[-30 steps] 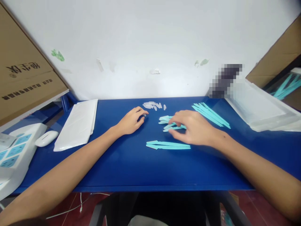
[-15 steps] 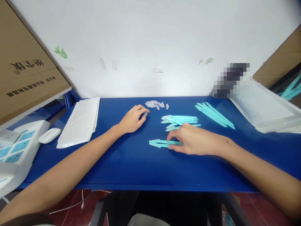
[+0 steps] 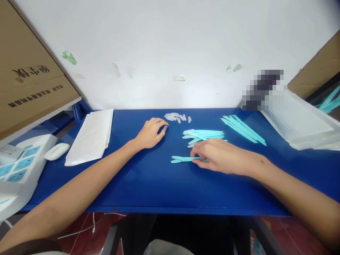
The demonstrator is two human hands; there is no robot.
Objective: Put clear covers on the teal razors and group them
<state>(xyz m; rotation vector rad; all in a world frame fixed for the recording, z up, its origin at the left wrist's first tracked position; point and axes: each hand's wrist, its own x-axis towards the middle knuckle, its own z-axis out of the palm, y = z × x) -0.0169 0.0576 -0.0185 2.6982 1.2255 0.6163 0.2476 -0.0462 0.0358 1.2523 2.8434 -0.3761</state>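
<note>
Your right hand (image 3: 212, 154) pinches two turquoise sticks (image 3: 182, 159) while your left hand (image 3: 151, 133) grips one small translucent piece (image 3: 165, 128)

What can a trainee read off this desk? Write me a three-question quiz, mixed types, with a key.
1. True or false: the left hand holds a small pale piece.
2. What is the right hand gripping?
A) the power strip
B) turquoise sticks
C) the cardboard box
3. Which lies nearer the wall: the pile of pale pieces or the sticks in the right hand?

Key:
1. True.
2. B.
3. The pile of pale pieces.
</note>
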